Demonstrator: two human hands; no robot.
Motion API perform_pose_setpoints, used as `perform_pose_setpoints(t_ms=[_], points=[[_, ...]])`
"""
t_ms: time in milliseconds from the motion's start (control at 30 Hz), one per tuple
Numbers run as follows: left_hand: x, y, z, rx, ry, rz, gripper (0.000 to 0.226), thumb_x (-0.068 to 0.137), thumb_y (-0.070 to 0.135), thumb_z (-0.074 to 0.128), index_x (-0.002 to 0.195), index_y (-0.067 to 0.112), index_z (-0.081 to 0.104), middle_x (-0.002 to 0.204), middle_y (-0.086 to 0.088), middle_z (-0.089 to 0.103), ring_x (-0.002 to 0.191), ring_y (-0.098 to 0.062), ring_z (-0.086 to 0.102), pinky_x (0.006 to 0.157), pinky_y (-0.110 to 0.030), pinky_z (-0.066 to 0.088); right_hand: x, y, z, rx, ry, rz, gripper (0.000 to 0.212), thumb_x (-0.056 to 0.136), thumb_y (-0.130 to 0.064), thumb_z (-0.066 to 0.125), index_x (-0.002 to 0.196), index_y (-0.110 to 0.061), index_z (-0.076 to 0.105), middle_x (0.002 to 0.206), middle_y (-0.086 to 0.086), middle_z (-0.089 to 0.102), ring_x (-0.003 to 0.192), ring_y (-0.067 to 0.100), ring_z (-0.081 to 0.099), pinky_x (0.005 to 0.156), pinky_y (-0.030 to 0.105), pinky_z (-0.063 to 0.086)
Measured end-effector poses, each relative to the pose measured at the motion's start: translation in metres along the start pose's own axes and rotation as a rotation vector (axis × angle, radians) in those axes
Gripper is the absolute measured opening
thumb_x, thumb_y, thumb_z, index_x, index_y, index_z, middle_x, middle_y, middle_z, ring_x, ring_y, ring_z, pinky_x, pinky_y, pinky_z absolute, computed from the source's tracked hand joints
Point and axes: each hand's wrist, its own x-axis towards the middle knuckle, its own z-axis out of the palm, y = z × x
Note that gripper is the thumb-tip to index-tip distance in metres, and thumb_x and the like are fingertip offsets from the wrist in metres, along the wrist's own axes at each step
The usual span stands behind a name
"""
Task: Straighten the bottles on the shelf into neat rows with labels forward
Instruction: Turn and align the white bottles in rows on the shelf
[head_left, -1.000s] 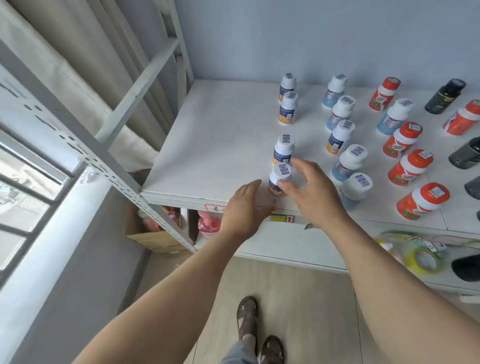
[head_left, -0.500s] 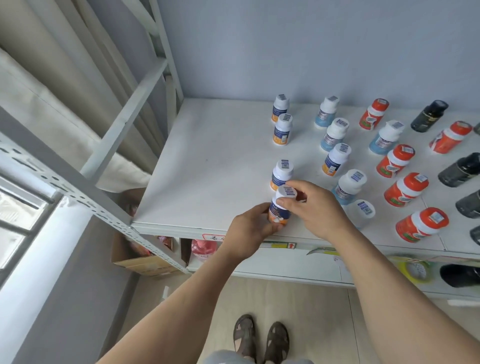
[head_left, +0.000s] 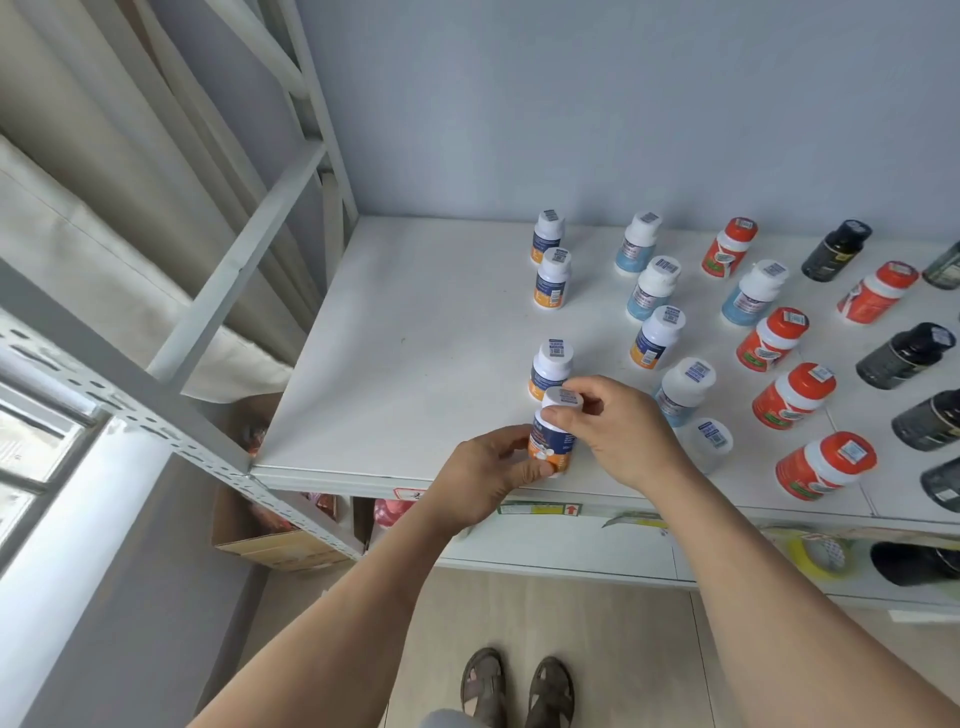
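Both hands grip one bottle (head_left: 552, 441): left hand (head_left: 488, 475) low, right hand (head_left: 621, 434) at its cap.

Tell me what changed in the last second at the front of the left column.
Both hands closed in on the front orange-and-navy bottle: the left hand now grips its base and the right hand pinches its white cap. The bottle behind it and the other rows stand as before.
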Motion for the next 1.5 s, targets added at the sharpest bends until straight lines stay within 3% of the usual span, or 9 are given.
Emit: perform_pose_setpoints(t_ms=[133, 233, 400, 567, 767, 933, 1100, 1200, 1500], points=[[0.004, 0.002, -0.005, 0.292, 0.082, 0.033, 0.047, 0.083, 0.044, 0.071, 0.127, 0.033, 0.059, 0.122, 0.018, 0.063, 0.115, -0.005, 0.055, 0.093, -0.019, 0.04, 0.002, 0.002, 0.003, -0.022, -0.013, -0.026, 0.035, 0.082, -0.033, 0.074, 0.114, -0.022, 0.066, 0.103, -0.009, 0.069, 0.093, 0.012, 0.064, 0.082, 0.027, 0.051], [0.007, -0.002, -0.011, 0.536, 0.144, 0.063, 0.058, 0.087, 0.041, 0.067, 0.139, 0.022, 0.049, 0.134, 0.008, 0.056, 0.122, -0.013, 0.051, 0.097, -0.021, 0.037, 0.002, 0.006, 0.006, -0.066, -0.02, -0.019, 0.039, 0.083, -0.027, 0.074, 0.12, -0.02, 0.063, 0.108, -0.006, 0.067, 0.096, 0.014, 0.062, 0.085, 0.029, 0.05], [0.012, -0.005, -0.023, 0.636, 0.149, 0.111, 0.054, 0.091, 0.04, 0.062, 0.139, 0.02, 0.048, 0.134, 0.004, 0.057, 0.121, -0.017, 0.052, 0.098, -0.026, 0.039, -0.001, 0.008, 0.012, -0.072, -0.021, -0.004, 0.045, 0.082, -0.024, 0.075, 0.125, -0.023, 0.061, 0.113, -0.006, 0.065, 0.1, 0.015, 0.062, 0.091, 0.033, 0.049], [0.019, -0.003, -0.03, 0.616, 0.167, 0.132, 0.052, 0.092, 0.038, 0.062, 0.139, 0.02, 0.049, 0.134, 0.004, 0.057, 0.122, -0.016, 0.052, 0.1, -0.026, 0.04, 0.0, 0.007, 0.011, -0.027, -0.042, 0.012, 0.054, 0.076, -0.031, 0.08, 0.126, -0.027, 0.059, 0.118, -0.011, 0.062, 0.107, 0.006, 0.059, 0.095, 0.027, 0.045], [0.036, 0.005, -0.039, 0.547, 0.206, 0.121, 0.052, 0.092, 0.038, 0.062, 0.139, 0.02, 0.05, 0.135, 0.007, 0.057, 0.126, -0.012, 0.05, 0.098, -0.015, 0.032, 0.034, -0.01, -0.009, -0.046, 0.142, -0.04, 0.048, 0.083, -0.032, 0.073, 0.128, -0.022, 0.058, 0.127, -0.004, 0.058, 0.113, 0.009, 0.055, 0.098, 0.03, 0.043], [0.057, 0.014, -0.04, 0.542, 0.206, 0.085, 0.055, 0.091, 0.041, 0.061, 0.14, 0.02, 0.048, 0.137, 0.008, 0.055, 0.126, -0.013, 0.05, 0.102, -0.02, 0.033, 0.072, -0.01, -0.011, -0.281, -0.06, 0.008, 0.059, 0.083, -0.036, 0.072, 0.137, -0.026, 0.05, 0.137, -0.004, 0.05, 0.119, 0.017, 0.052, 0.098, 0.031, 0.041], [0.077, 0.023, -0.033, 0.505, 0.145, 0.003, 0.06, 0.088, 0.043, 0.065, 0.141, 0.024, 0.045, 0.138, 0.01, 0.053, 0.125, -0.014, 0.049, 0.096, -0.019, 0.034, 0.09, -0.007, -0.014, -0.333, -0.098, 0.007, 0.044, 0.084, -0.035, 0.069, 0.126, -0.026, 0.057, 0.122, -0.004, 0.058, 0.106, 0.018, 0.056, 0.09, 0.031, 0.045], [0.089, 0.025, -0.028, 0.345, 0.118, -0.016, 0.05, 0.082, 0.043, 0.073, 0.128, 0.035, 0.055, 0.124, 0.018, 0.06, 0.118, -0.008, 0.053, 0.095, -0.021, 0.038, 0.099, -0.013, -0.026, -0.276, -0.084, -0.051, 0.027, 0.083, -0.04, 0.068, 0.103, -0.023, 0.065, 0.1, -0.005, 0.064, 0.092, 0.019, 0.059, 0.083, 0.035, 0.048], [0.102, 0.032, -0.032, 0.085, 0.028, -0.05, 0.043, 0.076, 0.041, 0.076, 0.117, 0.038, 0.064, 0.115, 0.018, 0.068, 0.118, -0.01, 0.057, 0.107, -0.042, 0.041, 0.114, -0.03, -0.038, -0.287, -0.071, -0.069, 0.031, 0.076, -0.052, 0.07, 0.085, -0.023, 0.065, 0.082, -0.006, 0.065, 0.079, 0.015, 0.06, 0.073, 0.036, 0.051]])
